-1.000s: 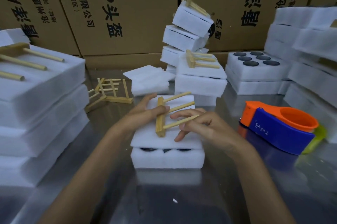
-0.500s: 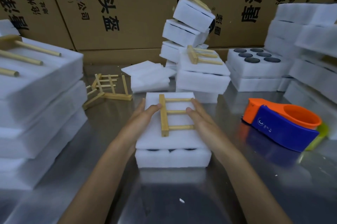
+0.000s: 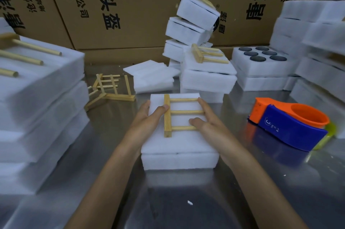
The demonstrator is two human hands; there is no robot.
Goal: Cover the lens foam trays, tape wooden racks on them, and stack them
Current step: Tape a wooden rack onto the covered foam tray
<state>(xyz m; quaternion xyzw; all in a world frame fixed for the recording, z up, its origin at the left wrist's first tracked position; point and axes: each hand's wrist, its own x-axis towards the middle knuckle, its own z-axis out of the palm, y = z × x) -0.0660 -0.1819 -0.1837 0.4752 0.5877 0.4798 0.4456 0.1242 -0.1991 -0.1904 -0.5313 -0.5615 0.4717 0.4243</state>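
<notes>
cardboard cartons (image 3: 119, 5): brown, printed with black characters, ranged along the back, across the top of the frame. tabletop (image 3: 186, 200): reflective grey metal, lower half of the frame. white scrap (image 3: 190, 202): tiny fleck lying on the tabletop, lower centre.

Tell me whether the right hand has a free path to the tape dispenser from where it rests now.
Probably yes. The right hand rests on the wooden rack atop the covered foam tray, and the tape dispenser sits to its right on the metal table, with only bare tabletop between them.
</notes>
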